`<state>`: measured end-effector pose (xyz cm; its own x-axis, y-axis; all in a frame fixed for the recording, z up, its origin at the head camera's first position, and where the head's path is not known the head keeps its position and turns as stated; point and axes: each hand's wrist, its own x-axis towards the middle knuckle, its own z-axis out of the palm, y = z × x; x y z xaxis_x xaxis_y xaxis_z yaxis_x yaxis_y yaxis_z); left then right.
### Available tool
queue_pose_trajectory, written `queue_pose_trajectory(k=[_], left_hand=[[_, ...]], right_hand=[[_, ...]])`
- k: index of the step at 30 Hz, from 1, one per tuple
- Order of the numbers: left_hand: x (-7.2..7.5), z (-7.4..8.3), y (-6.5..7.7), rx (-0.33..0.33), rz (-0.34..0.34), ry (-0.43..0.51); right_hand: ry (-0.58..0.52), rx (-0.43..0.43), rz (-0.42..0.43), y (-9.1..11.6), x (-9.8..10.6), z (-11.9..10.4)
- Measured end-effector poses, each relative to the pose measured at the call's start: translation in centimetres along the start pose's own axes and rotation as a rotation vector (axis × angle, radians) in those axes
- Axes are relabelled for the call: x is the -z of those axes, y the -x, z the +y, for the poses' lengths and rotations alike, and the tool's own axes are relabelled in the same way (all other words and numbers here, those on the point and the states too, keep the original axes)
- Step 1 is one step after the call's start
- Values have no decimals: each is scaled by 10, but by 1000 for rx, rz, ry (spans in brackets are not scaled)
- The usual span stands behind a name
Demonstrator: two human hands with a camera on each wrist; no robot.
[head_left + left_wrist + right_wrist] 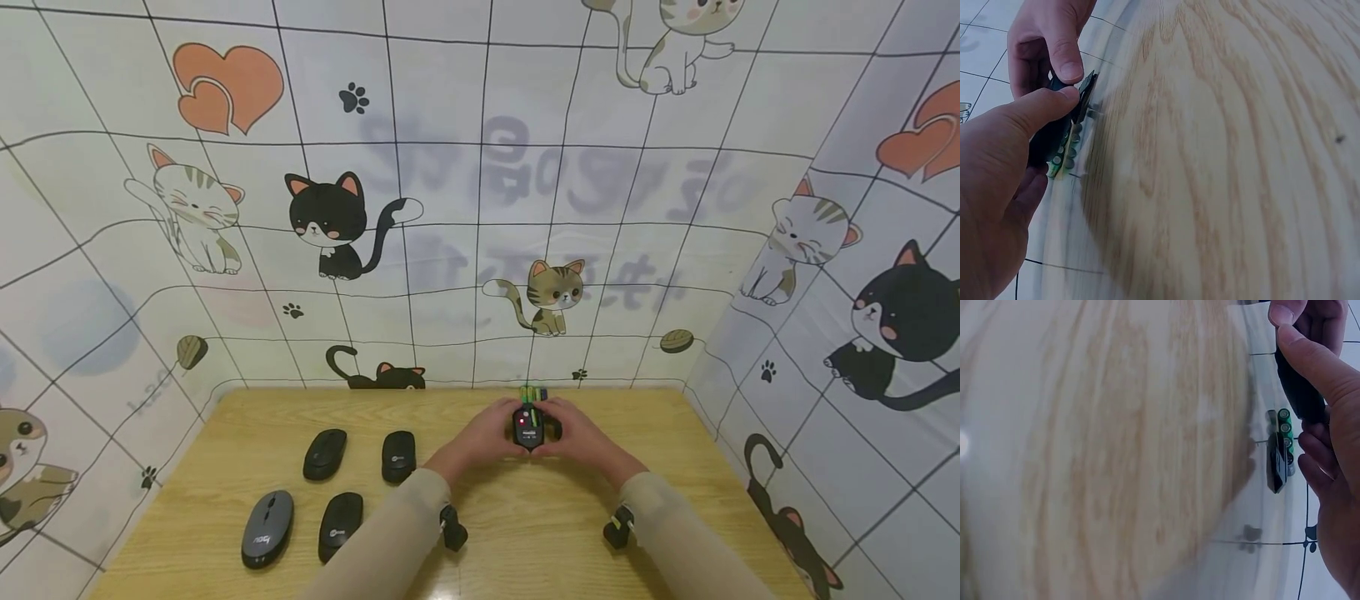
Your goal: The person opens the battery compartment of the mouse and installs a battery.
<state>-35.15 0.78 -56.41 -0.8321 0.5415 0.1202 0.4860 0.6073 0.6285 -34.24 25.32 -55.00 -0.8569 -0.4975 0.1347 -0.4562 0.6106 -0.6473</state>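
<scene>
Both hands hold a black computer mouse [529, 435] near the back of the table, its underside turned to the head camera. A red light glows on that underside, and a green strip, seemingly a battery in its slot, shows beside it. My left hand [498, 428] grips one side, thumb near the lower end; my right hand [568, 428] grips the other side. The thumbs nearly meet in the left wrist view. Just behind stand several green batteries [1285, 428] in a row. A dark, flat-looking piece [1277, 464] lies beside them, partly hidden by my right hand in the head view.
On the left half of the wooden table [525, 533] lie more mice: a grey one [267, 529], a black one [341, 527], another black one [325, 454] and a further one [398, 456] near my left forearm. A cat-patterned cloth [450, 183] rises behind the table.
</scene>
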Motion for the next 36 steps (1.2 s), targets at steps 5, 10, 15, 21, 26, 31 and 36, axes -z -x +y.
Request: queue_pose_trajectory(k=[5,10,15,21,26,31,36], left_hand=[[-4,-2,-1,1,-6,-2],[-8,-1,-3,16,-5,-11],[-10,2,-3,18,-3,-20],[-10,3,-2,5,-5,-6],[-11,3,-3,4,-7,15],[-11,3,-4,7,-8,29],[-12,1,-5,7,1,27]], right_hand=[[12,-18,-8,-1,-3,5],[21,-27,-15,0,-6,8],[22,-23,-8,1,-7,10],[7,-36,-18,1,-7,9],[19,-46,-23,2,-7,7],[16,-46,-19,2,-5,5],[-3,-52,-14,2,-3,6]])
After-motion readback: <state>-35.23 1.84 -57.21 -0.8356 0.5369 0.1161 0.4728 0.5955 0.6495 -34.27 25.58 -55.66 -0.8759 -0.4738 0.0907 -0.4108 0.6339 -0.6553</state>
